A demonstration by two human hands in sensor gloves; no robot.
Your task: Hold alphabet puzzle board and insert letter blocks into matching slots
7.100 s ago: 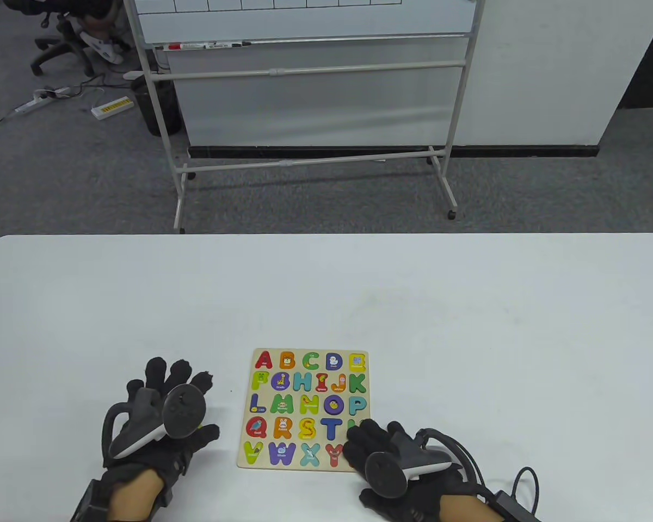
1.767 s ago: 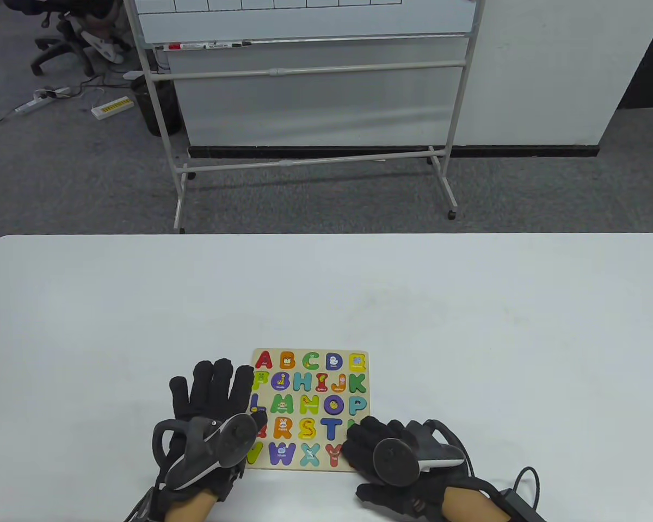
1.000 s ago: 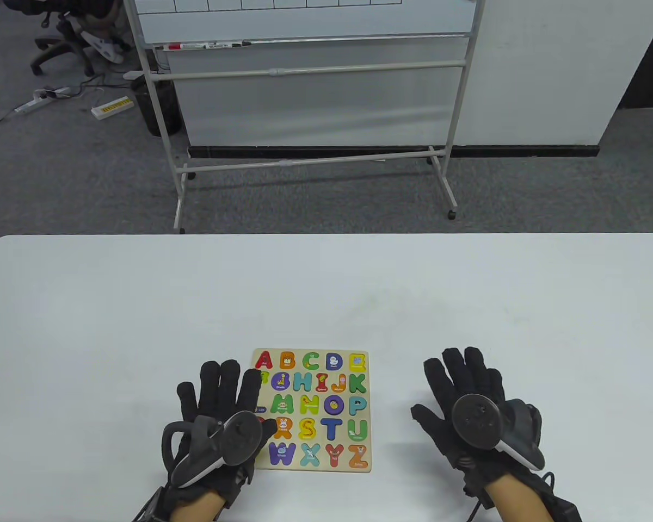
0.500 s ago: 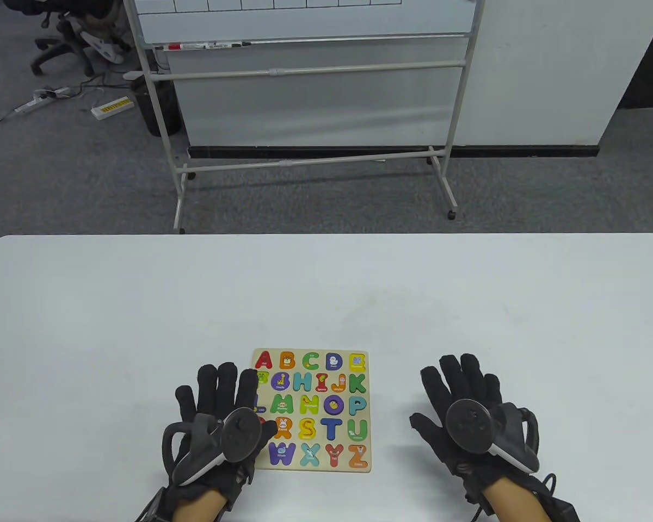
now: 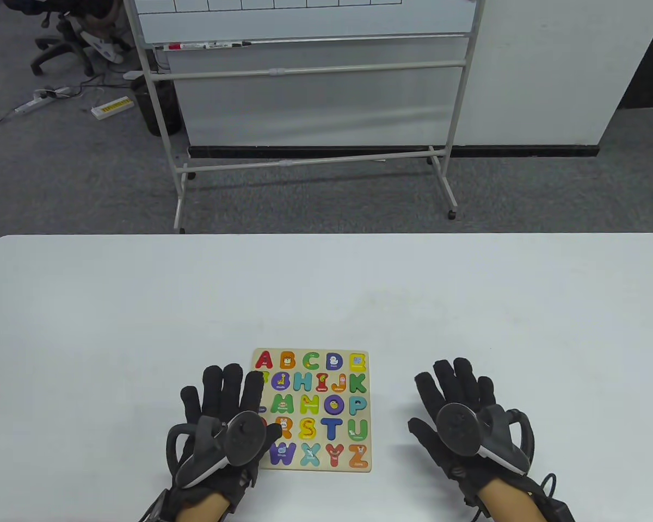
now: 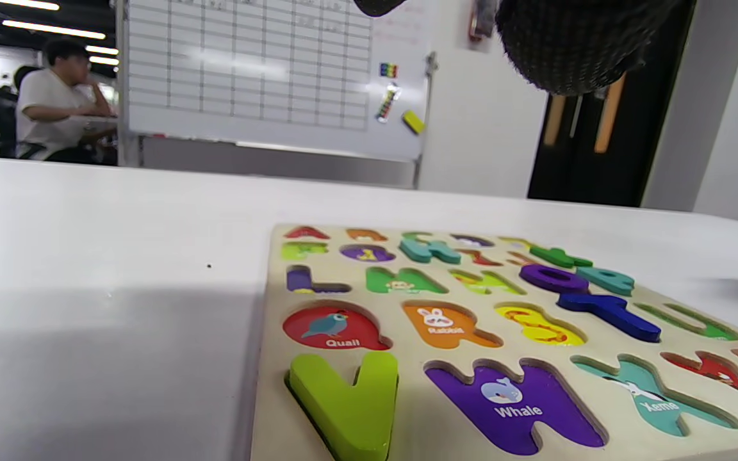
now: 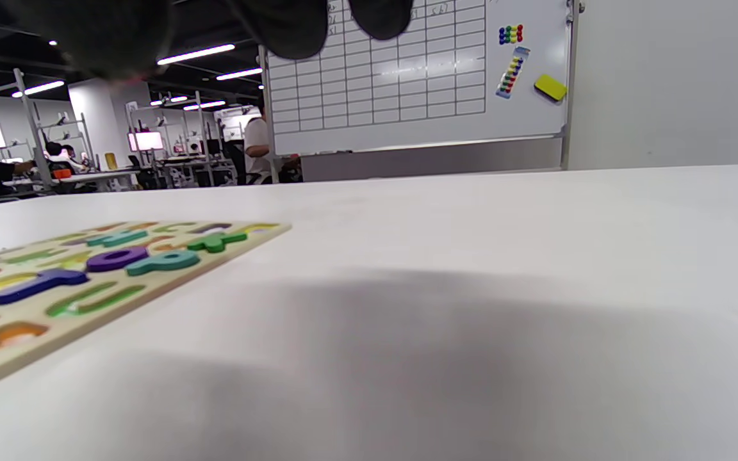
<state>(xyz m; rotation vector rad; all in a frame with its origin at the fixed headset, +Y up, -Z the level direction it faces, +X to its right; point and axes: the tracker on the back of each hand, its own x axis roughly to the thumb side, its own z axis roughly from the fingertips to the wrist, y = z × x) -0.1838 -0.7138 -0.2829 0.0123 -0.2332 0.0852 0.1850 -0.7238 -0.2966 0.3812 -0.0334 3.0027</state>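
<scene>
Puzzle board (image 5: 311,410) flat on the table (image 5: 326,293), near the front edge. Left hand (image 5: 223,413) over its left side, fingers spread, gripping nothing. Right hand (image 5: 460,413) apart on the right, fingers spread, empty.

The puzzle board (image 5: 310,410) lies flat on the worktop (image 5: 326,293), toward its 6 o'clock edge. The left hand (image 5: 223,418) lies over the board's 9 o'clock edge. The right hand (image 5: 460,413) is at 3 o'clock, apart from the board.
</scene>
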